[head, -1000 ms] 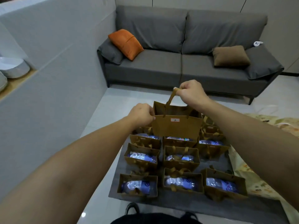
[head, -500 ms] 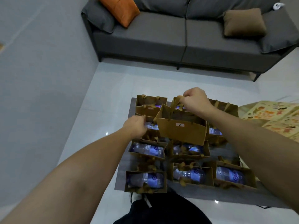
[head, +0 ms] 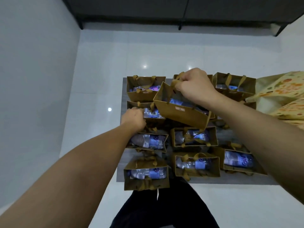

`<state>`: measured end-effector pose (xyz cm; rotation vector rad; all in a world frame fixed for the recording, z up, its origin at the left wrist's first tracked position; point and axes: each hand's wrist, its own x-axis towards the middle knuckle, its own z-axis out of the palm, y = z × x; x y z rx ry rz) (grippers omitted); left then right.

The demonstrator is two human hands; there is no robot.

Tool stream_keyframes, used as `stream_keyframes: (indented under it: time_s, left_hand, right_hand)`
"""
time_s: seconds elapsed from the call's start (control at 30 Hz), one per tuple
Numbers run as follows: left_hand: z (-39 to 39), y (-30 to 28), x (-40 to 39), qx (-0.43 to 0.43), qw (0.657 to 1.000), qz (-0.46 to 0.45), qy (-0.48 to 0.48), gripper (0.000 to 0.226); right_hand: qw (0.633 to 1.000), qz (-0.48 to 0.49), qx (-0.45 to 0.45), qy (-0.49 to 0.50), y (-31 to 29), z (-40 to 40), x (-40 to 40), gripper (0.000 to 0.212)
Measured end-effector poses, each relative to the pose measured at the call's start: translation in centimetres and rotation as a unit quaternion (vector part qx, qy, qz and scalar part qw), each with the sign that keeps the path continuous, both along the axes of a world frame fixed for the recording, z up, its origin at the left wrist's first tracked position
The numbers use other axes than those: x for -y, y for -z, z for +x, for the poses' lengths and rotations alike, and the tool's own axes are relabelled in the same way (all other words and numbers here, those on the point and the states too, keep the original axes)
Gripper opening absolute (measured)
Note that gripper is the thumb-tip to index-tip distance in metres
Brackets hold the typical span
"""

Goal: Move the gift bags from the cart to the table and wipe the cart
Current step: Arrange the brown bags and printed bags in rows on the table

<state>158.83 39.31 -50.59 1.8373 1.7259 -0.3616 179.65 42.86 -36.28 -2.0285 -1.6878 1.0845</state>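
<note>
Right hand (head: 195,86) grips the ribbon handles of 1 tilted bag (head: 179,111), raised above the cart (head: 233,181). Each remaining bag holds 1 bottle (head: 236,160); labels unreadable. Left hand (head: 134,118), fingers curled, pinches a handle at the cart's left-side bag (head: 153,120).

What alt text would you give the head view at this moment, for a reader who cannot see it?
The right hand lifts a tilted brown gift bag by its handles above a grey cart top crowded with similar bags holding water bottles. The left hand grips a handle of another bag on the cart.
</note>
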Motion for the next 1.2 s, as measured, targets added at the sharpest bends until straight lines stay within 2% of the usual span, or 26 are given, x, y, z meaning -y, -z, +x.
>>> stream_keyframes:
  time_s: [0.1,0.23,0.33,0.43,0.6,0.87,1.2]
  left_hand:
    - [0.1,0.5,-0.5,0.022,0.996,0.003,-0.086,0.021]
    - [-1.2,1.6,-1.2,0.006,0.982,0.025,-0.188,0.043]
    - [-2.0,2.5,-2.0,-0.001,0.972,-0.004,-0.236,0.052]
    - [-2.6,3.8,-2.9,0.031,0.96,-0.053,-0.274,0.043]
    - [-3.7,6.2,-3.8,0.082,0.955,-0.083,-0.273,0.015]
    - [-6.6,9.4,-4.9,0.052,0.973,-0.049,-0.218,0.018]
    - [-13.8,5.6,-5.0,-0.001,0.972,-0.015,-0.234,0.021]
  right_hand:
    - [1.0,0.005,-0.002,-0.002,0.2,0.0,-0.3,0.035]
    - [1.0,0.014,-0.002,-0.007,0.5,-0.2,0.3,0.035]
    - [1.0,0.03,0.003,-0.005,0.9,-0.4,1.1,0.039]
    - [0.999,0.047,0.011,0.009,1.1,-1.0,1.6,0.041]
    - [0.994,0.095,0.016,0.058,1.0,-2.4,2.3,0.044]
    - [0.987,0.128,0.013,0.098,1.5,-4.8,4.0,0.041]
    - [0.992,0.093,0.023,0.081,0.6,-9.0,2.9,0.045]
